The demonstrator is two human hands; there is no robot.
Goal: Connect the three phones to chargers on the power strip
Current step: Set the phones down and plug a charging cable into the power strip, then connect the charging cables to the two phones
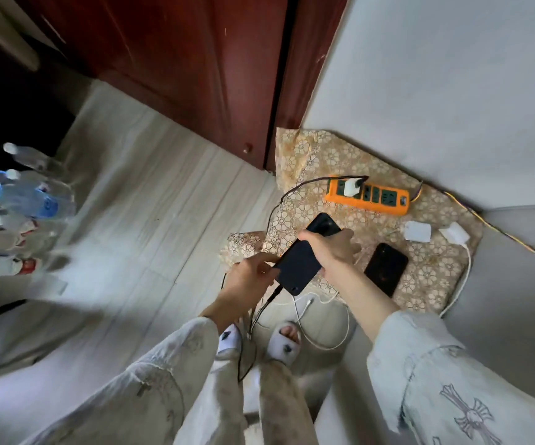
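Right hand (330,252) is wrapped around a dark phone (298,268), holding it up over the patterned surface (436,271); left hand (246,279) pinches the phone's bottom corner right by the black cable (271,300) stuck in its end; second phone (324,224) peeks out behind the right hand, third phone (386,268) lies flat just beside it; orange power strip (368,195) sits further back with one white charger (351,186) plugged in; two loose white chargers (417,231) lie near the wall.
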